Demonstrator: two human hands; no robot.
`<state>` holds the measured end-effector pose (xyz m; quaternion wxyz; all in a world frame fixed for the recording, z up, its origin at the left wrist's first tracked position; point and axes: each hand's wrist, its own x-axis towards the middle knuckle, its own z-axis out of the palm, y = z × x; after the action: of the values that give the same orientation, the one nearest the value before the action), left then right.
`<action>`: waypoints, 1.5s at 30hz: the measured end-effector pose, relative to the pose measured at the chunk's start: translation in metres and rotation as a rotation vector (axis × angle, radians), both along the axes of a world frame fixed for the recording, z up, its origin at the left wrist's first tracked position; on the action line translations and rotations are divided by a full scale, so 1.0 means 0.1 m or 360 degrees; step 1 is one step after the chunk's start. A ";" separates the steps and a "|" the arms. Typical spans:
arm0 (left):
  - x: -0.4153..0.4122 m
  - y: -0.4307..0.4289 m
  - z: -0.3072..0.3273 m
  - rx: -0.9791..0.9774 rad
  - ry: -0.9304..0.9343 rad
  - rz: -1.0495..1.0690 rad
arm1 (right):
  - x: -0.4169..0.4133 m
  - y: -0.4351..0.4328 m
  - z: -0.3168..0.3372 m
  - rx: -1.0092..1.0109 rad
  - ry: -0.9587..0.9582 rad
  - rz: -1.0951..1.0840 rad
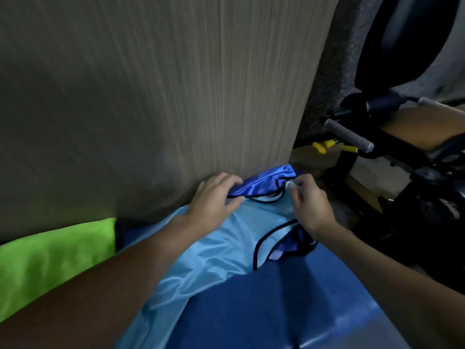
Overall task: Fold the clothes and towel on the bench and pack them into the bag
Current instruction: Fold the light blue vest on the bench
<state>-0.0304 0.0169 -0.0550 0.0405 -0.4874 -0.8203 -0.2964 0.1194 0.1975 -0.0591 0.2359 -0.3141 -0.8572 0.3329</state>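
Observation:
A shiny light-blue sleeveless jersey (214,250) with black trim lies spread on the blue padded bench (289,311). At its far end a darker blue fabric (264,181) shows at the shoulders, against the wooden panel. My left hand (214,200) grips the left shoulder edge of the jersey, fingers curled over the dark-blue part. My right hand (309,205) pinches the right shoulder strap near the neckline. A bright green cloth (55,260) lies on the bench at the left. No bag is in view.
A tall wood-grain panel (163,96) stands right behind the bench. To the right is black gym equipment (402,172) with a grey grip handle (349,136), yellow pins (324,146) and a tan pad (422,124).

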 end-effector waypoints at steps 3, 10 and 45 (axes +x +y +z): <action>0.01 -0.02 -0.28 -0.0166 0.0279 -0.0208 | -0.06 0.04 -0.22 0.0080 -0.0222 -0.0031; 0.04 -0.02 -0.45 -0.0453 0.0235 -0.0192 | -0.02 0.08 -0.40 0.0426 -0.0596 -0.0128; 0.98 -3.52 -0.48 -0.0068 -0.0718 0.1030 | 0.25 -2.93 -0.27 0.0923 -0.0878 0.1489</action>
<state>0.0673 -0.3349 -0.1028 -0.0596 -0.1270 -0.9259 -0.3508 0.1448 -0.0958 -0.0861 -0.0898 0.0977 -0.9893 0.0607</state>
